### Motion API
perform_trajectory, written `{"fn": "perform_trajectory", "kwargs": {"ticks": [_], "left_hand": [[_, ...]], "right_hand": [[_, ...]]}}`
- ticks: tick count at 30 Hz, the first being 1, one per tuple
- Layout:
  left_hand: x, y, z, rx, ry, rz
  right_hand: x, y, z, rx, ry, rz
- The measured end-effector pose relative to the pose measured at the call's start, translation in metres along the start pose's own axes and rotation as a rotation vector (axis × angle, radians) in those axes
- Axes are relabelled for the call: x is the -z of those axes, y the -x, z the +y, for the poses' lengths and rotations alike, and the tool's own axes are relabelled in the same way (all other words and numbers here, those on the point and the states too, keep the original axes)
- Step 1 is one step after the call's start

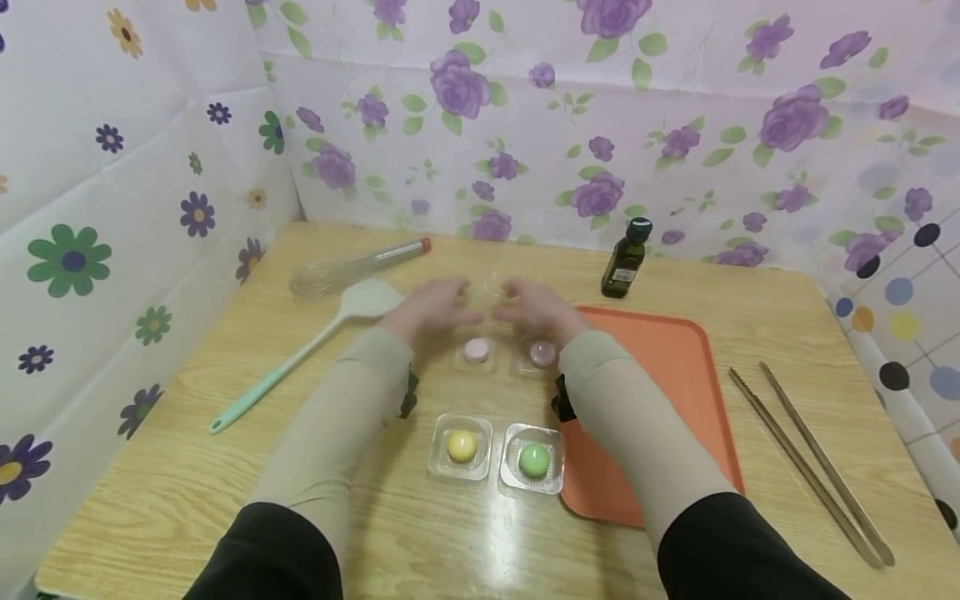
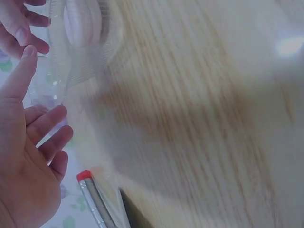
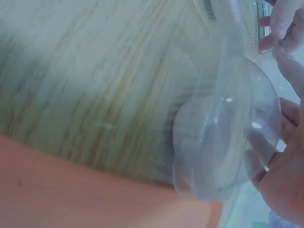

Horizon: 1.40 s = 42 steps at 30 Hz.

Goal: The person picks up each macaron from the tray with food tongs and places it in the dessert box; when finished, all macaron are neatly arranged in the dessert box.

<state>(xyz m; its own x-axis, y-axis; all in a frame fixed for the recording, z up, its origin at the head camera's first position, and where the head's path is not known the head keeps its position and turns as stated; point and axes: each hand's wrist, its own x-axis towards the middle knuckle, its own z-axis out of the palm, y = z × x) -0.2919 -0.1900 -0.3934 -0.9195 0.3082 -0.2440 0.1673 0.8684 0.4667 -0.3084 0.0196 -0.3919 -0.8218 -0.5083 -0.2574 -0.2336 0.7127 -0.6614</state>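
Both hands meet near the middle of the table around a clear plastic lid (image 1: pixel 486 289), faint and blurred. My left hand (image 1: pixel 437 307) holds its left side with bent fingers; my right hand (image 1: pixel 542 310) holds the right side. In the left wrist view the thumb tips come close together. Just below the hands a pink macaron (image 1: pixel 476 350) sits in a clear tray. Beside it another pale macaron (image 1: pixel 542 353) lies under a clear dome (image 3: pixel 266 95), which overlaps the right fingers in the right wrist view. Closer in are a yellow macaron (image 1: pixel 461 446) and a green macaron (image 1: pixel 534 460) in clear square packs.
An orange tray (image 1: pixel 675 367) lies under the right forearm. Long metal tongs (image 1: pixel 813 462) rest at the far right. A dark bottle (image 1: pixel 626 260) stands behind the tray. To the left lie a whisk (image 1: pixel 360 267) and a pale green spatula (image 1: pixel 300 354). Flowered cloth (image 1: pixel 525 125) hangs behind.
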Motion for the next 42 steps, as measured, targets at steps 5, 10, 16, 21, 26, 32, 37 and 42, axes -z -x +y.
{"fn": "perform_trajectory", "kwargs": {"ticks": [5, 10, 16, 21, 26, 32, 37, 42], "left_hand": [[0.004, 0.002, 0.006, -0.032, -0.012, 0.031], [0.009, 0.006, 0.011, -0.059, 0.002, 0.040], [0.013, 0.010, 0.008, -0.069, 0.022, 0.073], [0.012, 0.013, 0.005, -0.089, 0.066, 0.049], [0.008, 0.015, 0.007, -0.099, 0.102, 0.047], [0.005, 0.016, 0.012, -0.120, 0.093, 0.091], [0.006, 0.020, 0.015, -0.148, 0.053, 0.171], [0.005, 0.027, 0.016, -0.207, -0.008, 0.229]], "right_hand": [[0.005, 0.003, 0.000, -0.010, 0.012, 0.055], [0.009, 0.006, 0.005, 0.001, 0.070, 0.089], [0.009, 0.016, 0.005, 0.105, 0.140, 0.080], [0.006, 0.025, 0.007, 0.201, 0.174, 0.053], [0.007, 0.034, 0.010, 0.229, 0.129, 0.064], [0.010, 0.043, 0.009, 0.243, 0.068, 0.062], [0.009, 0.046, 0.010, 0.203, -0.150, 0.062], [0.008, 0.044, 0.009, 0.145, -0.493, 0.050]]}}
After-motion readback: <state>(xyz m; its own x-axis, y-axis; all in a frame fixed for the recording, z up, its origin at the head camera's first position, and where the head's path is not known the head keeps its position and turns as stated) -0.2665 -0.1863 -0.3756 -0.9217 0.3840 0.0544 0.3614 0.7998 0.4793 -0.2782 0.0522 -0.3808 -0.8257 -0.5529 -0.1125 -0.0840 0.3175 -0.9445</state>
